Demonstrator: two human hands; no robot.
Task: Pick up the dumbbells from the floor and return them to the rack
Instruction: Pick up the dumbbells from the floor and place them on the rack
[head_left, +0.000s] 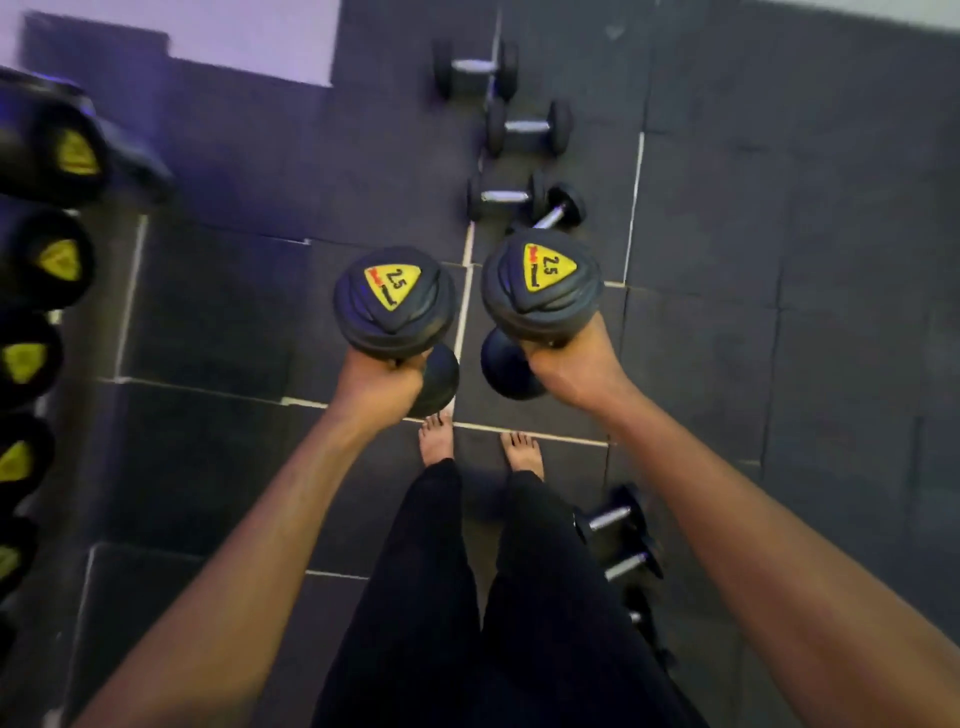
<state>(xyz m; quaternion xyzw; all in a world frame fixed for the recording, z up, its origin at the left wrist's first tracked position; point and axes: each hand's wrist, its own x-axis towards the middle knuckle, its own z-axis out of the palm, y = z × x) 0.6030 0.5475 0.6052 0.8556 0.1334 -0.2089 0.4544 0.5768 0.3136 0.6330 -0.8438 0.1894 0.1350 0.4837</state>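
Note:
My left hand (382, 387) grips the handle of a black dumbbell (395, 301) with a yellow 2.5 label, held upright above the floor. My right hand (571, 371) grips a matching 2.5 dumbbell (540, 283), also end-up. The two are side by side in front of me, a small gap between them. The rack (39, 260) stands along the left edge, holding several black dumbbells with yellow end labels. Several dumbbells lie on the floor ahead, such as one (527, 127) near the top and another (501, 197) just beyond my hands.
Dark rubber floor tiles (779, 260) with pale seams cover the room. More dumbbells (621, 540) lie on the floor by my right leg. My bare feet (480, 447) stand below the held weights. A light wall patch (234, 31) is at the top left.

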